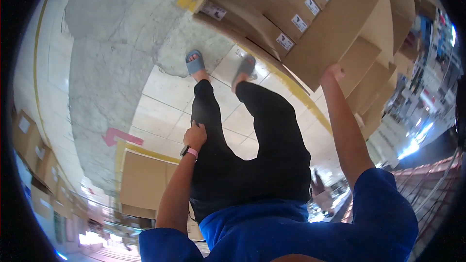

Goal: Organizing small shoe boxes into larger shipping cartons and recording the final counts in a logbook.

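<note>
My right hand is closed on the lower edge of a large brown cardboard carton, at the right beside the stacked boxes. Its fingers are mostly hidden behind the cardboard. In front of my left thigh hangs my left hand, its fingers curled in. Whether anything small is inside that hand cannot be made out against the black trousers. A watch with a pink strap is on the left wrist.
Stacked cardboard boxes with white labels stand at the upper right, along a yellow floor line. More cartons are at the lower left, near a red floor arrow. Boxes also line the far left.
</note>
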Demonstrator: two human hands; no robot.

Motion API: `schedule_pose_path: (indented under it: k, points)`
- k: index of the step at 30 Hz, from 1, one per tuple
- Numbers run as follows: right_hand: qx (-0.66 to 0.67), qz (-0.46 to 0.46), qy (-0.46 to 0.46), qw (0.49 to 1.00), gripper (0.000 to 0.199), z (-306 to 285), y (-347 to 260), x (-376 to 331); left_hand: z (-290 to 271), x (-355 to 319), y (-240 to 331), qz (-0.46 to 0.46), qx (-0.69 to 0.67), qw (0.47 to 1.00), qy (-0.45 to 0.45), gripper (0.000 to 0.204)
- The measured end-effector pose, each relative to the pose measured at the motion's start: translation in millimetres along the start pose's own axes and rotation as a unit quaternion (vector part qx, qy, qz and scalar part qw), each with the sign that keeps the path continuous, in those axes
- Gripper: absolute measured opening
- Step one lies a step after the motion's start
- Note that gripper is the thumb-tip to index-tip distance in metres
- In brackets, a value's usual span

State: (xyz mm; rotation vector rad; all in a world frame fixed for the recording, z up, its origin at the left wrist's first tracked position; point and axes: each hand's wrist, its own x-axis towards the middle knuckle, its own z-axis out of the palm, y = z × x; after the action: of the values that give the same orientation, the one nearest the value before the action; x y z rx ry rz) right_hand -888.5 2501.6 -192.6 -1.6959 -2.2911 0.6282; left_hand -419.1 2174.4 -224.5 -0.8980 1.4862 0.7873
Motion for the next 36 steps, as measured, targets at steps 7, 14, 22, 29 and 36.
schedule_pose_path:
  k: [7,14,22,29,36]
  points:
    - [-0.088,-0.102,0.03,0.99,0.051,12.3,-68.4,57.4,-109.2,-66.6,132.2,0.009,0.082,0.996,-0.042,0.083]
    - [-0.068,-0.072,-0.039,0.994,0.052,-22.0,-120.8,94.2,-190.9,-151.4,275.6,0.02,0.15,0.974,0.171,0.102]
    - [0.04,-0.155,-0.085,0.983,0.046,-34.2,-151.3,136.2,-174.7,-118.8,349.0,-0.018,0.191,0.971,0.144,0.105]
    - [0.028,-0.414,-0.056,0.908,0.036,-35.0,-241.1,80.8,-174.6,-77.5,400.9,-0.032,0.325,0.929,0.177,0.091]
    - [-0.142,-0.354,-0.551,0.742,0.036,138.6,-213.0,-42.8,-224.4,-68.2,445.7,-0.012,0.314,0.929,0.197,0.075]
